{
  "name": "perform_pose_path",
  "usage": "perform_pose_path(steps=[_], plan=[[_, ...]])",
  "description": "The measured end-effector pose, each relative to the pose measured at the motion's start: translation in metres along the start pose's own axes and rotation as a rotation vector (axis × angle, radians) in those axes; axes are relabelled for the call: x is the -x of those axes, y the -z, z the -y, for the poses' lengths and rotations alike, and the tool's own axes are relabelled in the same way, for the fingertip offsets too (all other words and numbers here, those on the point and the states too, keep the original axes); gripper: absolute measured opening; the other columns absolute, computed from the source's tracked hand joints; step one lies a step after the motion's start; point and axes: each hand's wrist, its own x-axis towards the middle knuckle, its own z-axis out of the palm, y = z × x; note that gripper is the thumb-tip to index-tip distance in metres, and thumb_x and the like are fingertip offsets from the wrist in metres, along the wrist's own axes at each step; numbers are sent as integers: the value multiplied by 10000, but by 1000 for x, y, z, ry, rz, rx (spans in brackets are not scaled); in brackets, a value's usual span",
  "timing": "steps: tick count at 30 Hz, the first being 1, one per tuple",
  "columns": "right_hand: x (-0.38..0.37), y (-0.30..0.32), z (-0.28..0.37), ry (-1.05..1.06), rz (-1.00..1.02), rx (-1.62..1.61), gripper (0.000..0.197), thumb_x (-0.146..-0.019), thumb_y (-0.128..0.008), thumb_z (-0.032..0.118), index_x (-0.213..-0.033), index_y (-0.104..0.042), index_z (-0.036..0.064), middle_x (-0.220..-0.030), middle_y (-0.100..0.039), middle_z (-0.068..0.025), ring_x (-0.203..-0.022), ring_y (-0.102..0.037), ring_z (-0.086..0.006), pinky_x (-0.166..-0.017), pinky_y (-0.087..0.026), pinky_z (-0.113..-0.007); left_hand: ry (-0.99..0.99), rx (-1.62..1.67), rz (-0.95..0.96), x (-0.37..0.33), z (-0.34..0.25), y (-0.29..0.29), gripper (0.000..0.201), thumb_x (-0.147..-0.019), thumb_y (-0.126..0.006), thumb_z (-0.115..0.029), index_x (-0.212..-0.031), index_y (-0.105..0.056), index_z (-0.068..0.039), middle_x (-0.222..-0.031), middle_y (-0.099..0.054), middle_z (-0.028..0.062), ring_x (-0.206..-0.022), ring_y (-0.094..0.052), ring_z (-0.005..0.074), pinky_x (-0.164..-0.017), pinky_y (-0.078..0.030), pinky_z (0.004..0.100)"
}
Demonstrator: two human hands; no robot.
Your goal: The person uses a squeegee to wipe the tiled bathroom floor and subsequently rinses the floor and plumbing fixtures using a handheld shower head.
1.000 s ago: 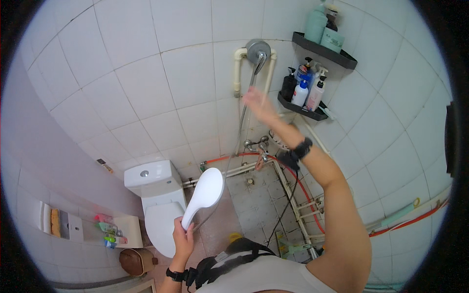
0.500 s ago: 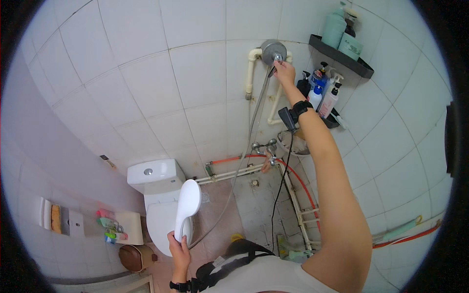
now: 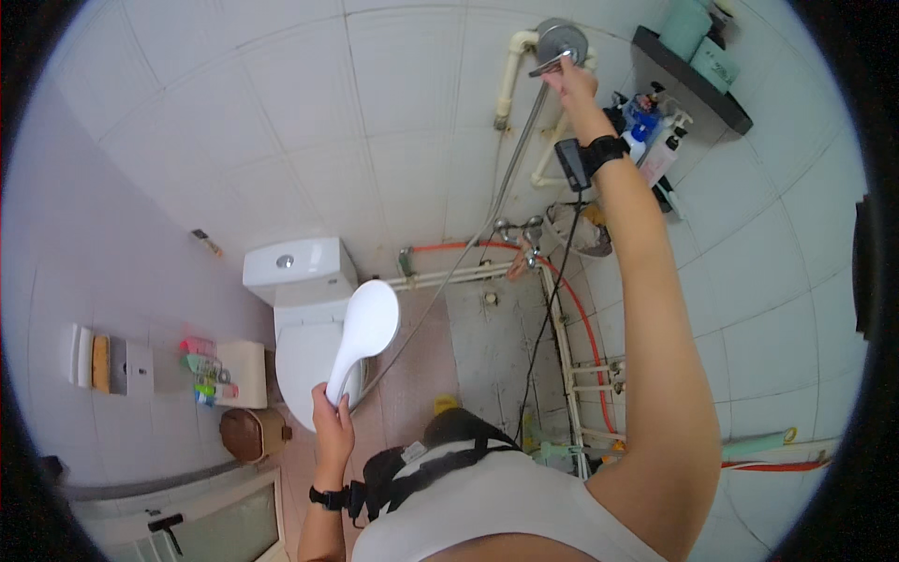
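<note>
While our left hand [image 3: 333, 424] grips the white shower head [image 3: 372, 318] at near left, our right hand [image 3: 575, 86] pinches the far valve's [image 3: 562, 38] lever [image 3: 545, 67]; both are held, but we see no spray.

Illumination moderate, cool and diffuse; source direction cannot be determined. Shadows soft; grey floor [image 3: 487, 361] darker than the wall tiles [image 3: 403, 84]. White shower head [image 3: 372, 318] pale, faintly shaded. Slight blur: joints of the upper tiles look smeared; bottles [image 3: 658, 161] below the dark shelf's [image 3: 691, 78] lower edge soft. Fisheye curvature bends straight lines near the rim; corners vignette to black.
</note>
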Motion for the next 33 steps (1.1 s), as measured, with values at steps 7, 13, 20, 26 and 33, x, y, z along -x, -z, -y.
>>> perform_pose_path(steps=[7, 13, 20, 26, 33], plan=[[14, -4, 1, -86, 21, -22, 263, -866, -548, 130, -906, -484, -123, -869, -571, -188, -721, -618, -298, -684, -580, -405, 67, 13, 25, 7, 9, -7, 258, -850, -490, -25, -1085, -404, 38, -857, -528, 240, -761, -543, 336, -675, -427, 372], [-38, 21, -11, -85, 192, 172, 264, -881, -525, 139, -932, -484, -117, -875, -566, -200, -802, -606, -311, -714, -576, -399, 73, -13, 27, 9, 17, -9, 270, -847, -496, -25, -1094, -406, 35, -894, -534, 249, -794, -553, 348, -695, -431, 370], [-52, 28, -20, -156, 293, 176, 443, -861, -534, 394, -953, -580, -37, -783, -618, -104, -684, -600, -145, -494, -458, -251, -17, -40, -7, 6, 15, -11, 230, -885, -467, -73, -1081, -389, 18, -825, -527, 187, -707, -524, 256, -634, -420, 332], [-13, 13, 6, -207, 181, -41, 261, -866, -546, 128, -953, -489, -111, -932, -547, -208, -867, -580, -318, -809, -544, -426, 44, -25, 9, 8, 14, -12, 248, -862, -490, -53, -1080, -399, 21, -861, -531, 220, -758, -541, 323, -668, -429, 359], [-21, 19, 16, -249, 136, -31, 257, -853, -568, 130, -958, -497, -93, -923, -536, -173, -872, -566, -307, -828, -532, -444, 83, -9, 33, 6, 14, -15, 248, -847, -505, -40, -1066, -411, 29, -896, -530, 243, -806, -548, 373, -701, -434, 385]])
